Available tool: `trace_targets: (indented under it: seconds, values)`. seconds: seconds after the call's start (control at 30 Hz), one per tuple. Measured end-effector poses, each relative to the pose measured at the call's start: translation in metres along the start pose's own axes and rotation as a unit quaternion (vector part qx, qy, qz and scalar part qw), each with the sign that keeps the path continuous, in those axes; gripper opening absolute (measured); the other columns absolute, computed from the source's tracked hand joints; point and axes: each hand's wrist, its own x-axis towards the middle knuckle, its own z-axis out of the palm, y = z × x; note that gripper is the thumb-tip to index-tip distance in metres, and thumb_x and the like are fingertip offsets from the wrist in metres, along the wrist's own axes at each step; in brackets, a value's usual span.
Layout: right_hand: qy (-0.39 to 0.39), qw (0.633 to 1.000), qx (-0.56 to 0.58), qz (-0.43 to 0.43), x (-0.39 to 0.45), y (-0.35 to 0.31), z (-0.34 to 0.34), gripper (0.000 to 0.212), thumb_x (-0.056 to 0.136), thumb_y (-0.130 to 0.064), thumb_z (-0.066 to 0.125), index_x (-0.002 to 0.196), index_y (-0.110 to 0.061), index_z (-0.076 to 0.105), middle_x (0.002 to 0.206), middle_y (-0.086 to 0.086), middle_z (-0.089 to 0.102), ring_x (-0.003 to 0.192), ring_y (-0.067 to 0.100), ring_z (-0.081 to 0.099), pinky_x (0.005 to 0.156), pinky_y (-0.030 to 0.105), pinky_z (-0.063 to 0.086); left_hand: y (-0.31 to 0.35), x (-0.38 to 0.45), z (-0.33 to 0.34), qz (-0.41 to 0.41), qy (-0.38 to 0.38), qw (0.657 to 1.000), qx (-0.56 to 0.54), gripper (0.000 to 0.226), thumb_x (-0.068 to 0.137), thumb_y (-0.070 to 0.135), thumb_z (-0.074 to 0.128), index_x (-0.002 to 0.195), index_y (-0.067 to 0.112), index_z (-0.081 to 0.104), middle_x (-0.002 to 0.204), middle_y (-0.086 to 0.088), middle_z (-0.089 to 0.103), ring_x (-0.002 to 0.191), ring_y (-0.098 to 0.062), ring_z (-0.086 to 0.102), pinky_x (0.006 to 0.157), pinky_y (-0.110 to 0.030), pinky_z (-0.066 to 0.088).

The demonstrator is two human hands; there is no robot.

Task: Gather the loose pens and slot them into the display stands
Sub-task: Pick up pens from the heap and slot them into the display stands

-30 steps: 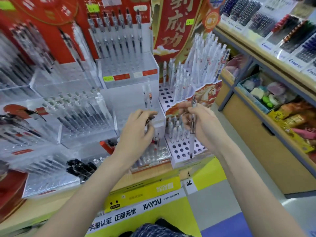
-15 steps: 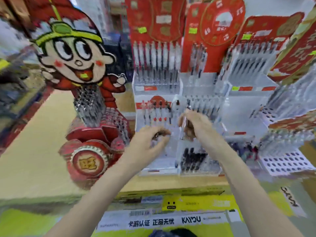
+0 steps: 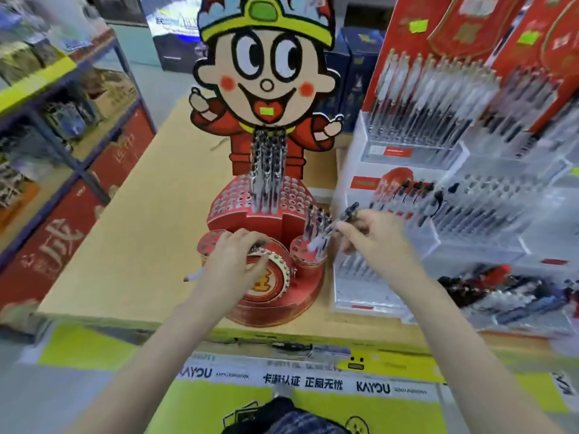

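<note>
1. The person has turned from the clear acrylic racks [image 3: 445, 214] to the red cartoon stand [image 3: 269, 245] further left, so I reckon the pens in hand belong in this one.
2. The right hand [image 3: 372, 236] pinches a pen [image 3: 332, 228] tilted, its pale end just over the stand's small right cup [image 3: 308, 252]; slotting looks close, though no hole is entered yet.
3. The left hand [image 3: 235, 261] hovers over the stand's front, fingers curled round another pen [image 3: 195, 275] whose tip pokes out leftward.
</note>
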Motion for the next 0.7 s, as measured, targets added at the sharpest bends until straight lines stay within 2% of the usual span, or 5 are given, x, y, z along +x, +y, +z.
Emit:
trace_targets:
  seconds: [0.13, 0.2, 0.27, 0.37, 0.7]
  values:
    - [0.058, 0.984, -0.145, -0.087, 0.008, -0.004, 0.028, 0.025, 0.094, -0.023, 0.055, 0.073, -0.011, 0.050, 0.069, 0.015, 0.065, 0.068, 0.032, 0.060, 0.058, 0.032, 0.034, -0.013, 0.011, 0.004, -0.013, -0.035, 0.998, 0.043, 0.039, 0.084, 0.027, 0.067, 0.121, 0.018, 0.058, 0.118, 0.001, 0.052, 0.108, -0.020, 0.041, 0.086, -0.020, 0.027]
    - [0.074, 0.979, -0.165, -0.091, 0.012, -0.002, 0.045, 0.023, 0.096, -0.024, 0.051, 0.082, -0.006, 0.056, 0.074, 0.018, 0.065, 0.071, 0.034, 0.061, 0.059, 0.035, 0.039, -0.018, 0.014, 0.004, -0.020, -0.049, 0.997, 0.047, 0.040, 0.084, 0.029, 0.068, 0.122, 0.020, 0.058, 0.119, 0.002, 0.050, 0.109, -0.019, 0.040, 0.087, -0.021, 0.028]
    - [0.057, 0.980, -0.184, -0.059, 0.015, 0.001, 0.059, 0.026, 0.098, -0.026, 0.046, 0.092, -0.004, 0.059, 0.080, 0.018, 0.067, 0.076, 0.035, 0.063, 0.066, 0.040, 0.048, -0.021, 0.016, 0.003, -0.029, -0.057, 0.997, 0.038, 0.038, 0.084, 0.029, 0.068, 0.120, 0.021, 0.058, 0.118, 0.003, 0.051, 0.107, -0.018, 0.041, 0.087, -0.022, 0.030]
    - [0.038, 0.971, -0.238, -0.012, 0.017, 0.001, 0.076, 0.030, 0.100, -0.028, 0.040, 0.096, -0.004, 0.057, 0.088, 0.018, 0.065, 0.084, 0.037, 0.062, 0.068, 0.038, 0.044, -0.025, 0.024, -0.001, -0.015, -0.071, 0.997, 0.034, 0.034, 0.084, 0.026, 0.068, 0.116, 0.020, 0.061, 0.113, 0.003, 0.051, 0.097, -0.013, 0.039, 0.088, -0.024, 0.031]
    - [0.101, 0.949, -0.258, 0.150, 0.033, -0.019, 0.110, 0.024, 0.099, -0.015, 0.042, 0.103, 0.002, 0.059, 0.100, 0.021, 0.065, 0.097, 0.038, 0.061, 0.073, 0.037, 0.046, -0.051, 0.037, -0.005, 0.034, -0.150, 0.986, -0.066, 0.032, 0.083, 0.020, 0.068, 0.115, 0.019, 0.062, 0.107, 0.003, 0.047, 0.103, -0.017, 0.051, 0.080, -0.021, 0.037]
